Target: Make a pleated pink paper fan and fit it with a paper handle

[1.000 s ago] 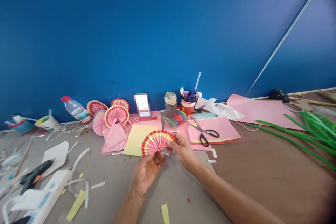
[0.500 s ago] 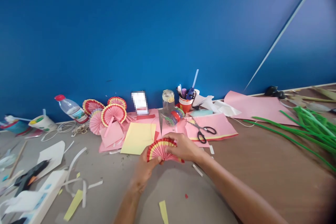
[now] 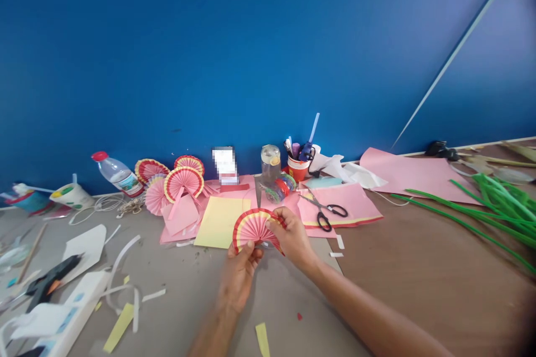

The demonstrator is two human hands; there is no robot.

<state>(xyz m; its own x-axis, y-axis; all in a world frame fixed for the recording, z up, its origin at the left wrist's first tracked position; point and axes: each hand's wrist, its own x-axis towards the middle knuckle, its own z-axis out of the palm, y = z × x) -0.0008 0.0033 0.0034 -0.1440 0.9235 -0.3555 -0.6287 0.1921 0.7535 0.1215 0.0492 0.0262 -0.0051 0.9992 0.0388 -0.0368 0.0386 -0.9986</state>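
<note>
A pleated paper fan (image 3: 254,227), pink with a yellow band and red rim, is spread in a half circle above the grey table. My left hand (image 3: 243,268) grips its lower left end between thumb and fingers. On the right end, my right hand (image 3: 293,237) pinches the folds, its thumb across the front. Just behind the fan lies a yellow paper sheet (image 3: 221,220). Black-handled scissors (image 3: 324,211) rest on pink paper (image 3: 355,203) to the right. Finished-looking round fans (image 3: 183,183) stand at the back left.
By the blue wall stand a plastic bottle (image 3: 117,174), a jar (image 3: 270,162) and a red cup (image 3: 298,168) holding tools. A glue gun (image 3: 52,279) and power strip (image 3: 69,312) lie at left. Green stems (image 3: 498,206) spread at right. Paper scraps (image 3: 119,326) litter the front.
The fan has opened wider and tilted up, so its pleated face shows more. My right hand has shifted from over its top to its right end. My left hand keeps hold.
</note>
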